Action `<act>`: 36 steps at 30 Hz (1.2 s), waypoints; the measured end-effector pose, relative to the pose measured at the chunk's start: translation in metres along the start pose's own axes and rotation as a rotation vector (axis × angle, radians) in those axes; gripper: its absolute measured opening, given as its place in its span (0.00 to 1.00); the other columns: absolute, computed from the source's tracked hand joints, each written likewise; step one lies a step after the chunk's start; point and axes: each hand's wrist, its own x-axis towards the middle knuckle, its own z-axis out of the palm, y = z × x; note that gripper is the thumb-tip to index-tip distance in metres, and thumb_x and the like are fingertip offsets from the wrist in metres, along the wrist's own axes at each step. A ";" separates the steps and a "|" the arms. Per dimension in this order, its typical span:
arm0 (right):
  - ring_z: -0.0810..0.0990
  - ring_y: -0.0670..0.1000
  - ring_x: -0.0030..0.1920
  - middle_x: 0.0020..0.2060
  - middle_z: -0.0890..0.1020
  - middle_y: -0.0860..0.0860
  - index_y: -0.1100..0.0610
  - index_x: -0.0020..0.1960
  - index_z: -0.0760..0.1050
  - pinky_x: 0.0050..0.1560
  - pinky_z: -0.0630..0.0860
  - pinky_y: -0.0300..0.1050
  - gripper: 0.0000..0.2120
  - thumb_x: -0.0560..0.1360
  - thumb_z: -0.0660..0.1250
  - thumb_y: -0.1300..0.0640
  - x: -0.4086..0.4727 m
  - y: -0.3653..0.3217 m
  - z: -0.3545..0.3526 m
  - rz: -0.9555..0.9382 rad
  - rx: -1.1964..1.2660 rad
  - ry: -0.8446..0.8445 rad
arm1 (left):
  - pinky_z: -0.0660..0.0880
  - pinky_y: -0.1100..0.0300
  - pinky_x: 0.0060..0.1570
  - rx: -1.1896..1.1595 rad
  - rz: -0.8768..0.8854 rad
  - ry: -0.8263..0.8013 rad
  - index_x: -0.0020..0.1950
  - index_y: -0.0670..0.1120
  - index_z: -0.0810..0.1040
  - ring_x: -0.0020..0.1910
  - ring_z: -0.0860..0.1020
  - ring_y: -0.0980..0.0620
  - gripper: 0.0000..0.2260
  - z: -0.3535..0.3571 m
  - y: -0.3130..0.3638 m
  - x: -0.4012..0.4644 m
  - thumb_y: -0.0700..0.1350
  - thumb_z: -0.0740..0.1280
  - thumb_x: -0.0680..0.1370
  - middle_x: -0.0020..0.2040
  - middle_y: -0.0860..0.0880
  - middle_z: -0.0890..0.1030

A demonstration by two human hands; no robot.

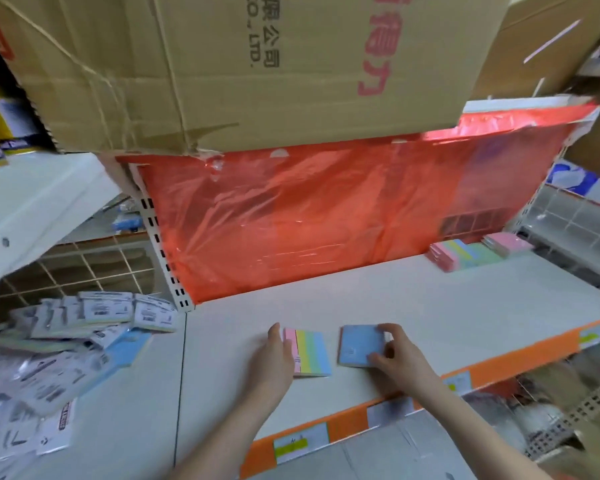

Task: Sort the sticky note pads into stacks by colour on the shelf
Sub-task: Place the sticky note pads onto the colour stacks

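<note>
Blue on top, the plain pad (362, 346) lies flat near the front of the white shelf (413, 306), and your right hand (397, 356) grips it, fingers curled over its far and near right corners. Just to its left, not touching, sits the striped pad (310, 351); its stripes run front to back. Your left hand (272, 358) rests against its left edge with fingers straight. More pads (465, 254) sit far back on the right, blurry, maybe in two stacks.
</note>
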 end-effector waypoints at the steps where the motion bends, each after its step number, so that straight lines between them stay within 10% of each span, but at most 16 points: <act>1: 0.75 0.50 0.37 0.38 0.78 0.53 0.49 0.58 0.63 0.34 0.66 0.33 0.19 0.73 0.68 0.59 0.005 0.006 -0.006 -0.012 -0.043 -0.013 | 0.69 0.60 0.53 0.030 -0.002 -0.013 0.76 0.44 0.56 0.62 0.74 0.44 0.21 0.006 0.004 0.001 0.42 0.53 0.83 0.68 0.42 0.72; 5: 0.74 0.48 0.38 0.34 0.75 0.47 0.52 0.64 0.67 0.37 0.67 0.37 0.21 0.73 0.68 0.54 0.023 0.022 -0.026 -0.076 -0.202 -0.075 | 0.65 0.56 0.62 0.322 0.019 -0.028 0.76 0.37 0.49 0.68 0.68 0.43 0.25 0.020 0.020 0.005 0.41 0.54 0.82 0.71 0.39 0.67; 11: 0.71 0.53 0.60 0.53 0.69 0.50 0.50 0.68 0.68 0.59 0.70 0.45 0.23 0.74 0.65 0.50 0.040 0.033 -0.042 -0.153 -0.476 -0.164 | 0.76 0.54 0.53 0.763 0.326 0.027 0.64 0.38 0.75 0.55 0.78 0.42 0.25 0.022 0.004 0.000 0.52 0.68 0.72 0.57 0.42 0.79; 14: 0.65 0.52 0.67 0.65 0.67 0.52 0.52 0.70 0.65 0.66 0.64 0.41 0.27 0.74 0.67 0.49 0.046 0.031 -0.041 -0.305 -0.412 -0.205 | 0.56 0.52 0.72 0.827 0.309 -0.184 0.76 0.45 0.57 0.76 0.54 0.46 0.40 0.018 0.009 0.000 0.60 0.37 0.68 0.77 0.46 0.56; 17: 0.58 0.51 0.73 0.73 0.60 0.52 0.53 0.74 0.58 0.71 0.57 0.41 0.35 0.73 0.68 0.45 0.047 0.029 -0.039 -0.400 -0.383 -0.326 | 0.45 0.57 0.73 0.919 0.383 -0.323 0.78 0.49 0.49 0.77 0.43 0.52 0.30 0.013 0.026 0.002 0.55 0.44 0.76 0.78 0.50 0.44; 21: 0.60 0.52 0.71 0.71 0.63 0.52 0.56 0.73 0.58 0.69 0.62 0.43 0.34 0.73 0.67 0.45 0.047 0.030 -0.035 -0.474 -0.497 -0.304 | 0.52 0.53 0.72 0.963 0.383 -0.425 0.78 0.50 0.49 0.76 0.47 0.51 0.32 0.009 0.041 0.012 0.46 0.58 0.76 0.78 0.50 0.47; 26: 0.66 0.52 0.66 0.67 0.68 0.51 0.54 0.71 0.62 0.64 0.67 0.45 0.34 0.71 0.67 0.41 0.053 0.030 -0.036 -0.505 -0.569 -0.249 | 0.61 0.58 0.64 0.931 0.434 -0.359 0.74 0.54 0.58 0.68 0.61 0.53 0.31 0.011 0.044 0.031 0.57 0.64 0.73 0.70 0.54 0.65; 36: 0.68 0.50 0.64 0.65 0.70 0.50 0.54 0.70 0.63 0.63 0.65 0.38 0.34 0.69 0.70 0.45 0.079 0.049 -0.087 -0.376 -0.475 -0.144 | 0.59 0.63 0.67 0.700 0.596 -0.251 0.74 0.54 0.59 0.70 0.61 0.57 0.31 0.060 0.072 0.078 0.59 0.63 0.73 0.70 0.58 0.63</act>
